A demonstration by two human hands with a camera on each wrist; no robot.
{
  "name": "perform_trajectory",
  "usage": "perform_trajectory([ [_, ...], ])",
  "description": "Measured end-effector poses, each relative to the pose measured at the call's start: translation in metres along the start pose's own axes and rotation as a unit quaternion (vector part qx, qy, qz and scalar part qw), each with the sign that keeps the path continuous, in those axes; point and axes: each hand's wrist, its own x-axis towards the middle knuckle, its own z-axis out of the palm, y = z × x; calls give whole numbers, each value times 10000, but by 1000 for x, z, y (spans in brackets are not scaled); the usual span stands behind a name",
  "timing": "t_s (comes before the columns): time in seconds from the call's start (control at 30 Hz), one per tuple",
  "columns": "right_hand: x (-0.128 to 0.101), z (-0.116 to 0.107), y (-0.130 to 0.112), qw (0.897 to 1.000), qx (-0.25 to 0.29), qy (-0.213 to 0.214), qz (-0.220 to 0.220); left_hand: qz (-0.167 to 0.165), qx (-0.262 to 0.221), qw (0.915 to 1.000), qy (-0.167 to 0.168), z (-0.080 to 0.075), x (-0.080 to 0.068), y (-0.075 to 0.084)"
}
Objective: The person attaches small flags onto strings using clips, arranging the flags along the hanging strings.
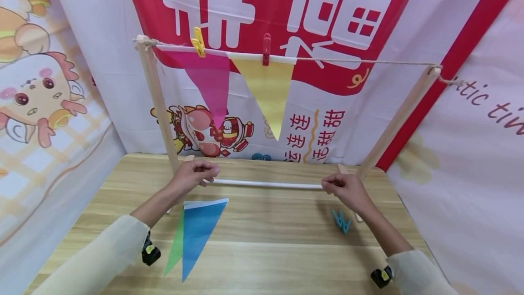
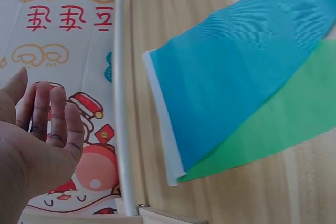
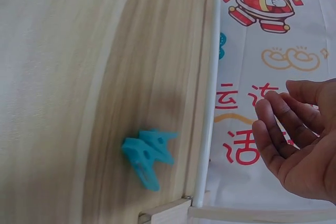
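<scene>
My left hand is raised near the left wooden post, fingers loosely bent with nothing between them. On the other side my right hand hovers by the right post, fingers also loosely bent and empty. A white rod runs low between the posts; both wrist views show it apart from the fingers. From the string hang a pink pennant under a yellow clothespin and a yellow pennant under a red clothespin.
A blue pennant overlaps a green pennant on the wooden table, left of centre. Blue clothespins lie at the right, close to the right post's foot. Printed cloth encloses the table's back and sides.
</scene>
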Motion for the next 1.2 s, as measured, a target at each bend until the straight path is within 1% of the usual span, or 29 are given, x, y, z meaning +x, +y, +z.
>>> perform_trajectory([
  [0.17, -6, -1, 9, 9998, 19, -169, 50, -50, 25, 10000, -72, 2, 0, -10],
  [0.3, -12, -4, 13, 9989, -45, -337, 315, -115, 41, 9999, -47, 2, 0, -14],
  [0.43, -19, -7, 17, 9971, -262, -457, 545, -236, 70, 9997, -64, 1, -1, -18],
  [0.73, -31, -13, 32, 9945, -608, -470, 706, -370, 190, 9991, -69, -2, -3, -28],
  [0.83, -34, -16, 35, 9927, -697, -519, 834, -398, 207, 9990, -76, -1, -2, -30],
  [1.0, -38, -21, 40, 9876, -700, -757, 1185, -441, 237, 9987, -75, -2, -3, -33],
  [1.1, -40, -24, 44, 9855, -723, -854, 1275, -482, 239, 9985, -85, -2, -4, -35],
  [1.2, -41, -26, 49, 9840, -771, -860, 1355, -537, 248, 9982, -91, -4, -4, -38],
])
